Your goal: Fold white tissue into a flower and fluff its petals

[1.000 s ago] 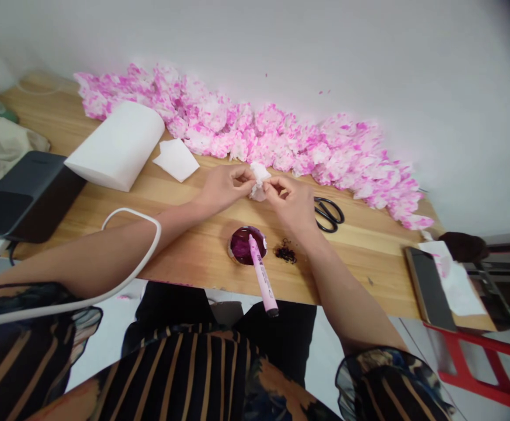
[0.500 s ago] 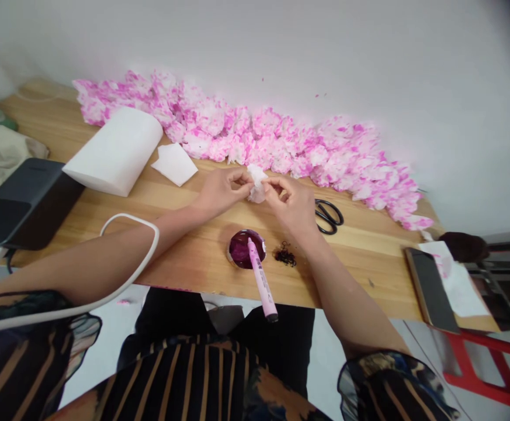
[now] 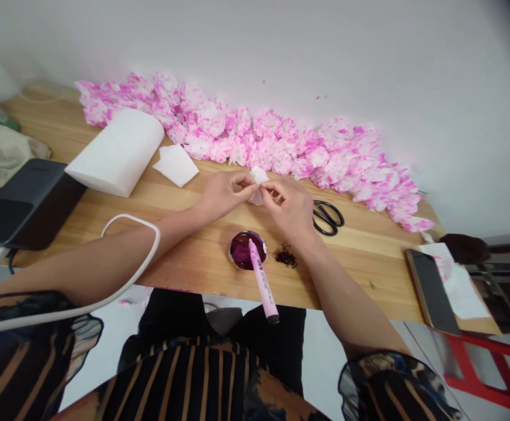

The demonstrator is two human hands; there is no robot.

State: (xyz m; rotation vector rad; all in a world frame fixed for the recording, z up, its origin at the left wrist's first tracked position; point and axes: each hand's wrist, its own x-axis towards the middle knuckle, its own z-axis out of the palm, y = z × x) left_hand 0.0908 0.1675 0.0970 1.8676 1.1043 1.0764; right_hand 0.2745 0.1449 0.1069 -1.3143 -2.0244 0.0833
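Note:
A small white tissue flower is pinched between my two hands above the wooden table. My left hand grips it from the left, thumb and forefinger together. From the right, my right hand pinches it, its fingertips nearly touching the left ones. Nearer to me stands a small bowl of dark purple liquid with a pink marker resting across it. Beside the bowl lies a little heap of dark ties. Black-handled scissors lie right of my right hand, partly hidden by it.
Pink-and-white tissue flowers line the back along the wall. At left are a white paper stack, a cut white sheet, a dark box and a white cable over my left forearm. A phone-like dark object lies right.
My fingertips have come closer together on the white tissue flower, and my left hand has shifted slightly right. The tissue looks more gathered between them.

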